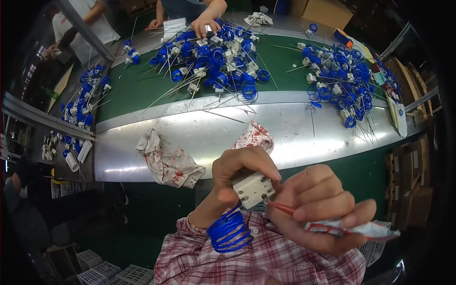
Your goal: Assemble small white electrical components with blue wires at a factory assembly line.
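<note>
My left hand (pixel 244 168) grips a white block-shaped part (pixel 253 190) with small metal-lined holes in its face. From its lower side hangs a coil of blue tubing (pixel 230 231). In my right hand (pixel 323 204) is a soft squeeze tube (pixel 339 228), white with red markings. Its narrow red nozzle (pixel 281 207) points at the block, the tip at or very close to one of the holes. Both hands are held in front of my chest, over the near edge of the metal table (pixel 123 142).
A large heap of similar parts with blue coils and thin wires (pixel 216 59) lies on the green strip, where another person's hand (pixel 205 23) reaches in. More heaps lie at right (pixel 342 78) and left (pixel 83 107). Red-stained cloths (pixel 171 161) rest on the metal.
</note>
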Motion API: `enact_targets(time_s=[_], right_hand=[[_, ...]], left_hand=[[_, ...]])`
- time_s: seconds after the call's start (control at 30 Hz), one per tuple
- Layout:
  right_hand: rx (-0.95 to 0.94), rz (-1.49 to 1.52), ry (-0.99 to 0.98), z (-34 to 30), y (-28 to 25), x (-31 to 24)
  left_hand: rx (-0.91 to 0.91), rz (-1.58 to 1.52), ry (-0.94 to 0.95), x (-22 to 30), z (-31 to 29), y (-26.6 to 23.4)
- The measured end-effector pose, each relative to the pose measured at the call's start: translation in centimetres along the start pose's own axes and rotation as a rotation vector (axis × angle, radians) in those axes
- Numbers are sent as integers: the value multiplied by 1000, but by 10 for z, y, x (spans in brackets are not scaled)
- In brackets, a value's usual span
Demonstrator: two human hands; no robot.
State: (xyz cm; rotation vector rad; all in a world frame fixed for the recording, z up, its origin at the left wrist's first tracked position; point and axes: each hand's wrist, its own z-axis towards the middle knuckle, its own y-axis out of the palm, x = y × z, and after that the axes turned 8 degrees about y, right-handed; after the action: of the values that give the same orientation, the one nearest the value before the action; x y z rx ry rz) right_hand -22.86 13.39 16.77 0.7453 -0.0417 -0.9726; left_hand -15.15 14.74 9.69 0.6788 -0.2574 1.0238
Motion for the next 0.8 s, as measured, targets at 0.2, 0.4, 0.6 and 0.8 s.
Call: enact_targets(time_s=[0.2, 0.4, 0.6, 0.8], right_hand=[[-52, -82, -76, -3, -4, -1], [-67, -121, -16, -5, -8, 0], [-142, -163, 92, -3, -17, -6], [-424, -320, 168, 8, -32, -23]], left_hand=[[139, -107, 31, -4, -1, 11], [206, -99, -34, -2, -2, 15], [188, -101, -77, -1, -3, 15], [198, -78, -26, -4, -3, 16]])
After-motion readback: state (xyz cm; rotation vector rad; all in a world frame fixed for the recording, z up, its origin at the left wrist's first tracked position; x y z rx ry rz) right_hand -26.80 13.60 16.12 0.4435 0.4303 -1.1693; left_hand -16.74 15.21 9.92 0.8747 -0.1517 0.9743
